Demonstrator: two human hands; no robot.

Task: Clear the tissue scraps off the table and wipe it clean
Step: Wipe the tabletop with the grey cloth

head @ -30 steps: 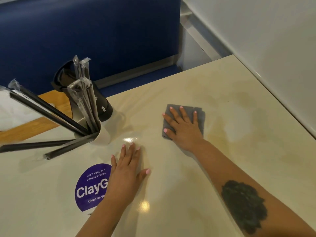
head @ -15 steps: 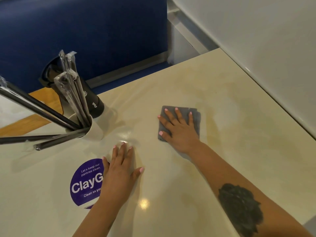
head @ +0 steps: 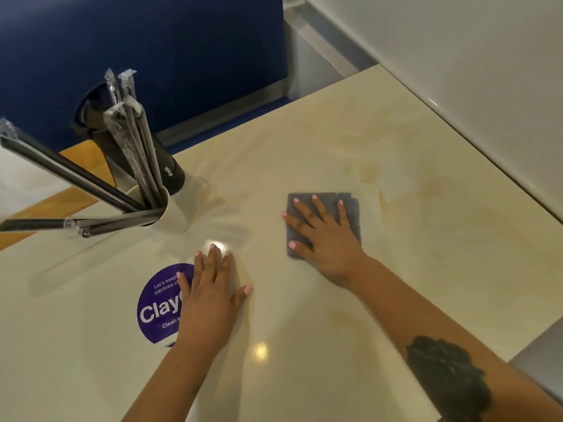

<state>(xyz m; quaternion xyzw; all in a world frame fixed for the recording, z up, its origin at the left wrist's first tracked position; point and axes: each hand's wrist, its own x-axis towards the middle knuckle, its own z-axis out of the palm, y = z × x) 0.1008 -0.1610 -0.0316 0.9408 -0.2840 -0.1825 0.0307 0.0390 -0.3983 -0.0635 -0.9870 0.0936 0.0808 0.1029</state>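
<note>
1. right hand (head: 327, 239) lies flat on a folded grey cloth (head: 350, 205), fingers straight and spread, palm pressing it onto the cream surface (head: 396, 269). cloth sits near mid-surface; its far edge and right edge show past the fingers.
2. left hand (head: 210, 296) flat on the surface, fingers straight and together, thumb out to the right; holds nothing. it covers the right part of a round purple sticker (head: 158, 306) with white lettering.
3. the two hands are apart, bare surface between them.
4. faint yellowish stains visible on the surface beyond and right of the cloth.
5. white cup (head: 173, 214) stands far left of the cloth, filled with black wrapped straws (head: 134, 147) fanning up and left.
6. black bottle (head: 170, 172) just behind the cup, touching or nearly so; cannot tell which.
7. blue seat back (head: 152, 41) beyond the far edge; pale wall (head: 457, 56) along the right.
8. dark tattoo on the right forearm.
</note>
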